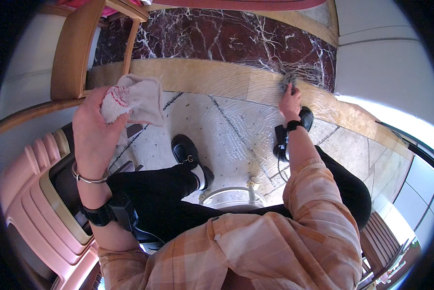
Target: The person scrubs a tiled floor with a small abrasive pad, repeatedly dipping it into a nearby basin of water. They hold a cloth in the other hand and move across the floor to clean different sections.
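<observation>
My right hand [291, 103] grips a grey scouring pad [287, 80], somewhat blurred, and presses it against the tan stone border strip [209, 76] close to the dark red marble slab [202, 34]. Whitish, curved streaks of suds cover the strip, the slab's near edge and part of the pale stone floor [231, 141]. Folded cloth [144, 99], pinkish white with a red-marked terry part, is bunched in my left hand [97, 127]. That hand is raised at the left, apart from the wet area.
A wooden chair [73, 50] stands at the upper left. Stacked pink plastic chairs [54, 203] are close by my left arm. White wall panels [387, 65] rise on the right. Beneath me is a stool with a pale frame [235, 190]; my black shoes [184, 150] rest on the floor.
</observation>
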The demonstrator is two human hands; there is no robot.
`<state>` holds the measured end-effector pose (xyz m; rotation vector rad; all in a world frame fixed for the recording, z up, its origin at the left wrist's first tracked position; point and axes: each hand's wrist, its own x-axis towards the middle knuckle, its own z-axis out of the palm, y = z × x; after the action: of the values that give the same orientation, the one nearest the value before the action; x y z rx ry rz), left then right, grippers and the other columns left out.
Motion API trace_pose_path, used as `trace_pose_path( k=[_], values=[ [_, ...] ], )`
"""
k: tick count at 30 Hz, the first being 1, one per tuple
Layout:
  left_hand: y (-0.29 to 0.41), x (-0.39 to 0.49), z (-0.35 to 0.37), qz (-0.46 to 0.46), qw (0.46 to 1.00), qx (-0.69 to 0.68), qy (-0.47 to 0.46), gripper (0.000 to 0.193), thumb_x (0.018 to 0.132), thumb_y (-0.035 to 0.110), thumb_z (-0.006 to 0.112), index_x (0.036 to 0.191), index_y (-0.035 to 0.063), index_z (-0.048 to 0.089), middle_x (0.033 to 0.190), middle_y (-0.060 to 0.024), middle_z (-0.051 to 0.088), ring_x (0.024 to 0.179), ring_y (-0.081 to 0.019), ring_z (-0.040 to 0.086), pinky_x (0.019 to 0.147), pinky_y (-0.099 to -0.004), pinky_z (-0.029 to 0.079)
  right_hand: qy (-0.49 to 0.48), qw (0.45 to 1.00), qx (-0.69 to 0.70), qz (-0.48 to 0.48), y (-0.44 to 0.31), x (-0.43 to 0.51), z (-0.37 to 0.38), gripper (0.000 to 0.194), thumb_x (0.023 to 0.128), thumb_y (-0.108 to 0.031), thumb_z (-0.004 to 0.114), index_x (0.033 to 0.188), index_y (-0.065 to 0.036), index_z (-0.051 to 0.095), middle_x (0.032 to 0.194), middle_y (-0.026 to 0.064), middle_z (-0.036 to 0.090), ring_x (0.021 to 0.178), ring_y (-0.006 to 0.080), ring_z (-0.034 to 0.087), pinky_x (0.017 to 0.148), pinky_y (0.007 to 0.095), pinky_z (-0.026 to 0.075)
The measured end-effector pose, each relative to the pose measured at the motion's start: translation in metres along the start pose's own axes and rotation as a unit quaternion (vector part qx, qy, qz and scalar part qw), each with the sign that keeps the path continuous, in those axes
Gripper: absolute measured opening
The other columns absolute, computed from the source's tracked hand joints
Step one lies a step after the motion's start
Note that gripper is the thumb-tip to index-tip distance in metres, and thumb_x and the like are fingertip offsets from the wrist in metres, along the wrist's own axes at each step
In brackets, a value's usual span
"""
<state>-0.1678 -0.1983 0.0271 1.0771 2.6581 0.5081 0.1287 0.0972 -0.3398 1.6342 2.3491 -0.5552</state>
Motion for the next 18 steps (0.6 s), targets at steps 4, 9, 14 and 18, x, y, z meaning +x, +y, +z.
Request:
trace_pose_path(
  k=[4, 9, 14, 18],
  values=[
    [0.007, 0.003, 0.000, 0.022, 0.999, 0.026, 0.000, 0.040, 0.070, 0.008, 0.074, 0.107, -0.0003, 0.061, 0.096, -0.0150, 0.067, 0.089, -0.0259, 0.065, 0.080, -0.0320, 0.049, -0.005, 0.968, 0.040, -0.249, -0.066, -0.085, 0.048, 0.048, 0.092, -0.016, 0.049, 0.139, -0.015, 0.039, 0.133, 0.0146, 0.042, 0.117, 0.0352, 0.047, 0.090, 0.0437, 0.048],
    [0.009, 0.002, 0.004, 0.022, 1.000, -0.009, -0.004, 0.039, 0.068, 0.006, 0.074, 0.105, -0.0020, 0.062, 0.096, -0.0196, 0.066, 0.088, -0.0327, 0.065, 0.076, -0.0355, 0.050, -0.037, 0.912, -0.057, -0.405, -0.073, -0.127, 0.055, 0.043, 0.092, -0.022, 0.049, 0.135, -0.017, 0.045, 0.130, 0.0129, 0.048, 0.114, 0.0329, 0.050, 0.091, 0.0407, 0.048],
    [0.004, 0.001, -0.002, 0.028, 0.999, 0.017, -0.008, 0.036, 0.073, 0.011, 0.072, 0.105, -0.0013, 0.061, 0.093, -0.0143, 0.068, 0.084, -0.0227, 0.065, 0.078, -0.0318, 0.049, -0.001, 0.998, 0.045, -0.038, 0.006, -0.036, 0.010, 0.056, 0.098, -0.047, 0.038, 0.141, -0.010, 0.033, 0.132, 0.0184, 0.047, 0.120, 0.0349, 0.047, 0.095, 0.0444, 0.043],
    [0.010, 0.004, -0.001, 0.044, 0.999, 0.013, 0.003, 0.039, 0.071, 0.010, 0.074, 0.106, -0.0012, 0.062, 0.094, -0.0170, 0.067, 0.086, -0.0291, 0.065, 0.077, -0.0340, 0.050, -0.033, 0.978, 0.196, -0.063, -0.028, -0.080, 0.028, 0.046, 0.096, -0.025, 0.044, 0.139, -0.009, 0.035, 0.131, 0.0191, 0.044, 0.115, 0.0389, 0.048, 0.094, 0.0444, 0.045]
  ],
)
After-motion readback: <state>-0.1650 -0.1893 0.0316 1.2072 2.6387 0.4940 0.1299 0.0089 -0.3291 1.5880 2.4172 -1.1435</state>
